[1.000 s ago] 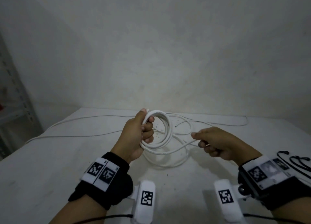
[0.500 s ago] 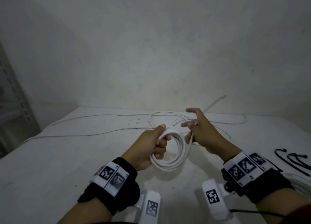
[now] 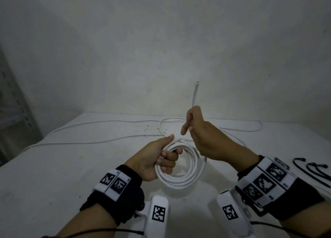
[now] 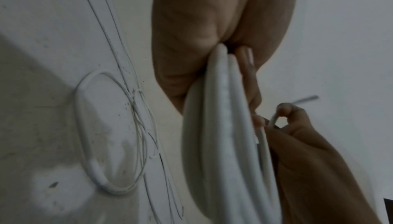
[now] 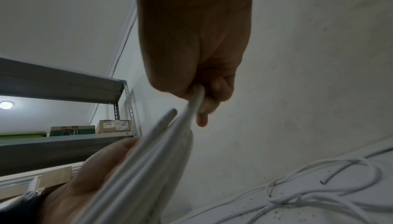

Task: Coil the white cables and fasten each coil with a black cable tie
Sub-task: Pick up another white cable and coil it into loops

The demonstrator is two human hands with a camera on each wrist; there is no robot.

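Left hand [image 3: 154,159] grip holds the nearly finished white cable coil [image 3: 180,173] above the bench [image 3: 53,166]; right hand [image 3: 202,139] grip pinches its free end [image 3: 196,92]. Black cable ties [image 3: 311,168], at 3 o'clock, unused; more loose cable [image 3: 93,141] remains.

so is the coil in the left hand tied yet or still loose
Still loose: no tie wraps the coil; the left hand grips it, the right hand holds its free end, black cable ties lie on the table.

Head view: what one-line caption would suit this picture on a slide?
Left hand grips a white cable coil while right hand pinches its free end upward; black cable ties wait nearby.
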